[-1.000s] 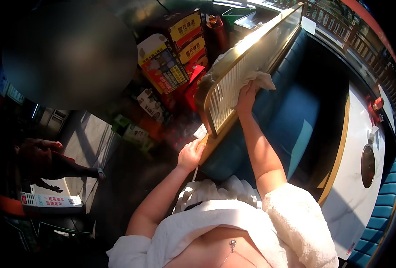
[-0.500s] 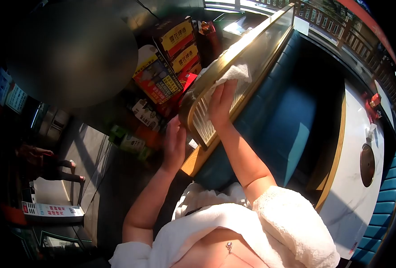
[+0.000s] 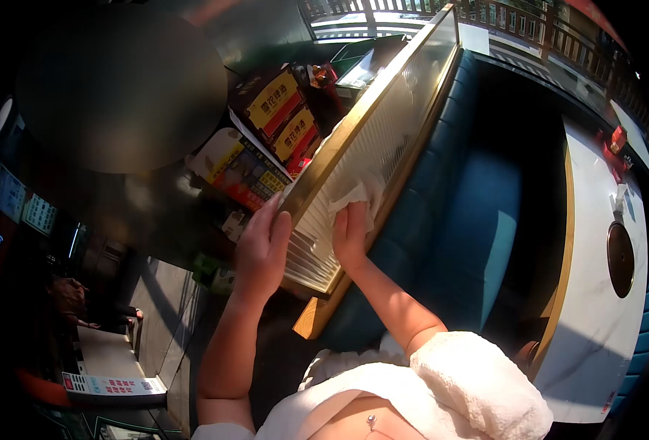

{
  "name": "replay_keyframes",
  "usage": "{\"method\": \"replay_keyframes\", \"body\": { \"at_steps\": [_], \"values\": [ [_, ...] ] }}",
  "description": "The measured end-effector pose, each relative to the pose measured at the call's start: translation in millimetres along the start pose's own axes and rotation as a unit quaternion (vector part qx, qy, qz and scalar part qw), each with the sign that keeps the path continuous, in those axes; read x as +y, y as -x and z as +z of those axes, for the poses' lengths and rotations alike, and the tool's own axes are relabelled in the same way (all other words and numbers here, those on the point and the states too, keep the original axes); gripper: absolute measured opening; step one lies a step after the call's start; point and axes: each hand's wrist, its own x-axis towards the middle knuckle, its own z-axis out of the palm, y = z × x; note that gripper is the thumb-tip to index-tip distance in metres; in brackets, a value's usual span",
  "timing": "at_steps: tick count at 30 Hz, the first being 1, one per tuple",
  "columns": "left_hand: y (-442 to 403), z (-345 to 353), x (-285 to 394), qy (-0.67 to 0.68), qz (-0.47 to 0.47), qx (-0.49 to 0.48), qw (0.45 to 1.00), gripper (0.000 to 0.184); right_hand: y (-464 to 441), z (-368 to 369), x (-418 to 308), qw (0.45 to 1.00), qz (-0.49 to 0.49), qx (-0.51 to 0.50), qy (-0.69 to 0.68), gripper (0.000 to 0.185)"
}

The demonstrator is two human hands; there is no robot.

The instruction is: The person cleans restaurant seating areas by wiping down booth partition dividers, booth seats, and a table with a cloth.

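A partition of ribbed glass in a gold-coloured frame [image 3: 341, 141] runs from the lower middle to the top of the view. My right hand [image 3: 351, 233] presses a white cloth [image 3: 355, 199] on the glass, on the side facing the blue seat. At the partition's near left edge is my left hand [image 3: 263, 246], its thumb apart from the fingers and the fingertips partly behind the frame; nothing is seen held in it. Below the glass, the wooden base [image 3: 314, 318] ends near my right forearm.
Right of the partition stand a blue padded bench [image 3: 478, 220] and a marble-topped table [image 3: 592, 323] with a round metal plate [image 3: 620, 259]. Stacked drink cartons [image 3: 284, 121] and a printed board [image 3: 240, 170] are on the left. Another person [image 3: 71, 297] is at the far left.
My right hand and the cloth have moved down the glass toward the near end. My left hand has left the wooden base and come up to the frame's edge. The view has shifted.
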Motion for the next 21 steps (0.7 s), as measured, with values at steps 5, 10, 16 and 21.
{"method": "replay_keyframes", "body": {
  "at_steps": [5,10,16,21],
  "values": [
    [2,3,5,0.014,-0.024,0.017,0.999,0.038,-137,22,58,0.997,0.000,0.076,0.001,0.014],
    [0,4,5,0.046,-0.022,0.011,0.999,0.036,-224,16,188,0.994,-0.013,0.078,0.076,0.028],
    [3,4,-1,0.060,-0.034,0.017,0.998,0.034,-165,-20,282,0.953,0.032,0.011,0.302,0.030],
    [4,8,0,0.094,-0.037,0.036,0.994,0.032,-68,-46,230,0.782,-0.139,-0.226,0.564,0.029]
  ]
}}
